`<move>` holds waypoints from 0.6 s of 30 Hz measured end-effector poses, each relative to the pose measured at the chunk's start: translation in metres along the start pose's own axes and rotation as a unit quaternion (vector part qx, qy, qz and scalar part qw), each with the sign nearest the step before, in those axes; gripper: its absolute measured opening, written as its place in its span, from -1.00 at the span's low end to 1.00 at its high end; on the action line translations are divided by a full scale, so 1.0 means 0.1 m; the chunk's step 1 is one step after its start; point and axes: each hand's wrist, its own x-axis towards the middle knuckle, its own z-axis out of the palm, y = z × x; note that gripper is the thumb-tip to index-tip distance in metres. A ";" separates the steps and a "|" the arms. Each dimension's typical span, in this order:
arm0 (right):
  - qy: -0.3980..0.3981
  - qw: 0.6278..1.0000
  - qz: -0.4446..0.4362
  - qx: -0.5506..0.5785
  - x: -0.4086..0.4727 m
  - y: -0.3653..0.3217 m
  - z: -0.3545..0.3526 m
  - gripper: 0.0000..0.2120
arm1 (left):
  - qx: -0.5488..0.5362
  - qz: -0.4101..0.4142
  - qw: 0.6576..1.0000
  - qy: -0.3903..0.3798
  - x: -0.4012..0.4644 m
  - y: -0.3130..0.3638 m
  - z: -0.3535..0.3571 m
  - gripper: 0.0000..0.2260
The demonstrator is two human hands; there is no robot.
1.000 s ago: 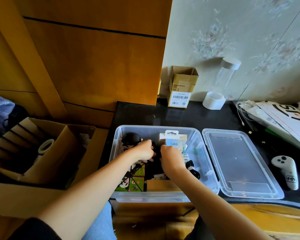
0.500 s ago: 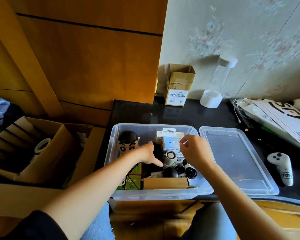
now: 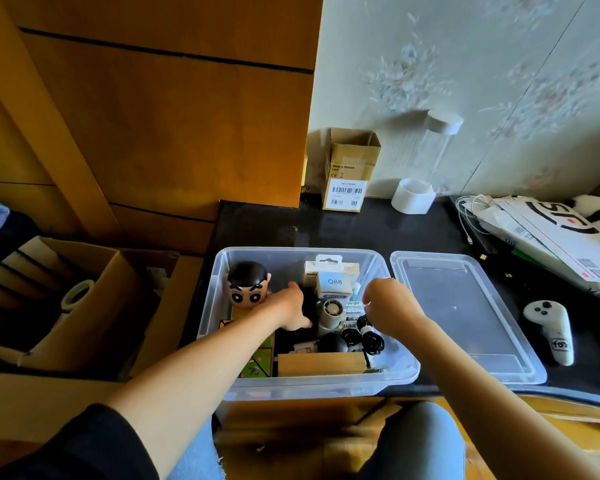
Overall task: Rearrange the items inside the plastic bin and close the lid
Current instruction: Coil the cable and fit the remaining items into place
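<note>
Seemingly mid-rearranging, the left hand [image 3: 290,311] reaches into the plastic bin [image 3: 400,370], grip unclear, while the empty, loosely curled right hand [image 3: 390,306] hovers; next, the lid [image 3: 465,320] to its right.

A clear plastic bin [image 3: 219,299] sits open on a black table [image 3: 361,230], its lid [image 3: 465,317] lying flat just to its right. The left hand [image 3: 291,311] reaches down among the contents beside a cartoon figure head [image 3: 248,285]; the right hand [image 3: 390,306] hovers above black cables [image 3: 369,337], fingers loosely curled, holding nothing visible
</note>
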 end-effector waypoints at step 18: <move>-0.162 0.967 -0.009 -0.194 0.09 -0.30 0.28 -0.71 | -0.284 0.008 0.959 0.017 -0.22 -0.32 -0.28 -0.77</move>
